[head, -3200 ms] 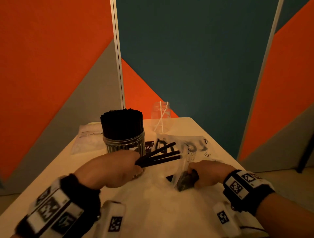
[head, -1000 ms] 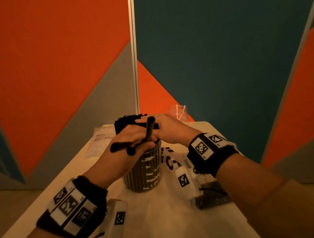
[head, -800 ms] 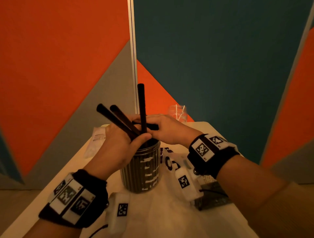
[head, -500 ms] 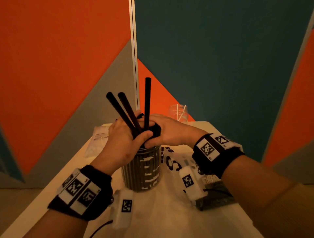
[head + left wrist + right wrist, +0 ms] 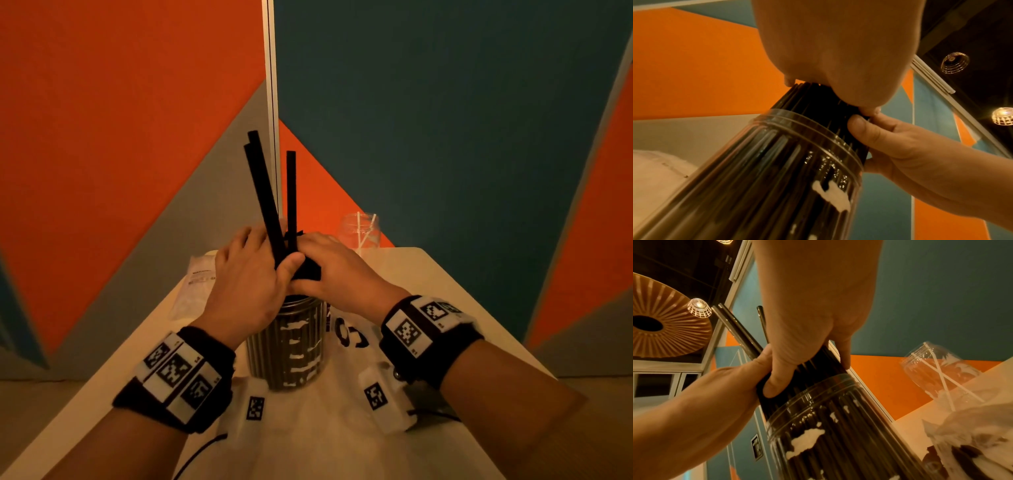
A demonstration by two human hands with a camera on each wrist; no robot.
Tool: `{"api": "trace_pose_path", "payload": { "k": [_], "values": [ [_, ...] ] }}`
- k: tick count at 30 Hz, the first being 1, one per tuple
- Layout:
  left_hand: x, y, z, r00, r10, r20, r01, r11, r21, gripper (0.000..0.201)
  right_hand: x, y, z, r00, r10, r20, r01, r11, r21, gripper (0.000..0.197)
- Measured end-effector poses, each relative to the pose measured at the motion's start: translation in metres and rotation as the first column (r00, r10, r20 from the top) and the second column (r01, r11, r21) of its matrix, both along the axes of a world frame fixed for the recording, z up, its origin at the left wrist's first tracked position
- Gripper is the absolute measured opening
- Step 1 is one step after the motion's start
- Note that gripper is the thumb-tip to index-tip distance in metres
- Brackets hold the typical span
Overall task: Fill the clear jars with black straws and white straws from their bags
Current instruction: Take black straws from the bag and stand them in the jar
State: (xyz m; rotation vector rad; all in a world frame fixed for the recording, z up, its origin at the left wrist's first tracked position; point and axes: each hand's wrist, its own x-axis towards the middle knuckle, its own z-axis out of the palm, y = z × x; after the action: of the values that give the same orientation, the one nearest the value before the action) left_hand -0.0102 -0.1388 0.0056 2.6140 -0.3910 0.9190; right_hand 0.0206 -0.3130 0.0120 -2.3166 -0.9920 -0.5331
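Left hand pinches three black straws near-upright, lower ends at the packed jar mouth; right hand curled round the straw bundle there, parting it.

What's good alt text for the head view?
Left hand holds three black straws upright over a clear jar packed with black straws, while the right hand grips the bundle's top. Behind stands a second jar holding two white straws.

Packed black-straw jar upright; far jar nearly empty.
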Motion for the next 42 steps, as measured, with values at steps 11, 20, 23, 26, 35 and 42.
{"api": "trace_pose_path", "payload": {
  "k": [11,20,23,26,35,42],
  "values": [
    [-0.003,0.001,0.049,0.964,-0.242,-0.107,0.208,0.944,-0.257,0.059,-0.002,0.004,-0.003,0.996,-0.093,0.018,0.093,0.995,-0.026,0.061],
    [0.004,-0.014,0.157,0.955,-0.155,0.254,0.168,0.985,-0.028,0.053,-0.003,0.003,-0.003,0.993,-0.113,0.033,0.115,0.991,-0.070,0.071],
    [0.011,-0.018,0.142,0.985,-0.137,0.107,0.122,0.983,0.137,0.044,-0.003,0.001,-0.004,0.996,-0.084,0.042,0.087,0.993,-0.078,0.076],
    [0.016,-0.021,0.110,0.985,-0.173,-0.018,0.173,0.969,0.176,0.050,0.000,0.001,-0.006,0.996,-0.071,0.055,0.074,0.996,-0.056,0.075],
    [-0.001,-0.013,0.016,0.985,-0.174,-0.016,0.167,0.912,0.373,0.075,0.009,0.001,-0.012,0.997,-0.020,0.072,0.026,0.997,-0.073,0.083],
    [0.000,-0.011,0.025,0.995,-0.099,-0.007,0.096,0.939,0.331,0.088,0.001,0.000,-0.009,1.000,0.006,0.017,-0.006,0.999,0.048,0.081]
  ]
}}
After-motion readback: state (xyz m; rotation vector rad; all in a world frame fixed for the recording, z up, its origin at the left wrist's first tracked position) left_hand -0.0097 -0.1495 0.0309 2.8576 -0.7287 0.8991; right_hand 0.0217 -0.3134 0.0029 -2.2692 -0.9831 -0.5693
